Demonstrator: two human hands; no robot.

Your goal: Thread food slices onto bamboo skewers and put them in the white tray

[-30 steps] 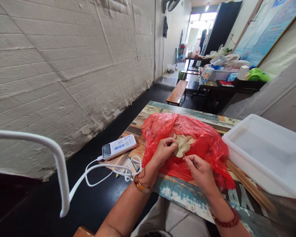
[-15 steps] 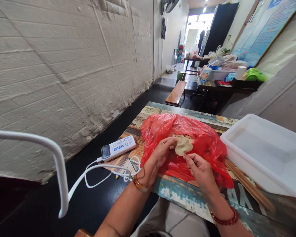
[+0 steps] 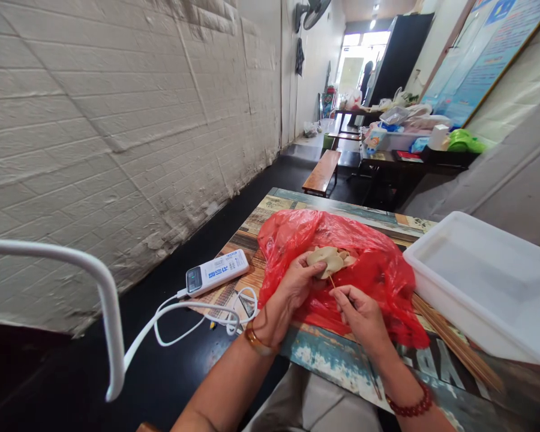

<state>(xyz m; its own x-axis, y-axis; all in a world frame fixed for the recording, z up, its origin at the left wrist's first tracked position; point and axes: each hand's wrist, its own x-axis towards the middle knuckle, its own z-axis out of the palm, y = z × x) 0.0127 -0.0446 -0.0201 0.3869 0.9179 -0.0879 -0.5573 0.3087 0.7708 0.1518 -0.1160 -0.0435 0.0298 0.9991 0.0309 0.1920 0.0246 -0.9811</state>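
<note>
The surface (image 3: 315, 359) carries a red bag (image 3: 292, 231) between its left and right edges. I observe the left hand (image 3: 299, 279) closed on pale slices (image 3: 320, 259) above the bag; the right hand (image 3: 362, 313) pinches a stick (image 3: 332, 282), upper end at the slices. Right edge: tray (image 3: 461, 309). Left edge: power bank (image 3: 218, 271).

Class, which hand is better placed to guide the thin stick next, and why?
Probably the right hand: it pinches the thin stick below the beige discs, while the left hand holds those discs.
</note>
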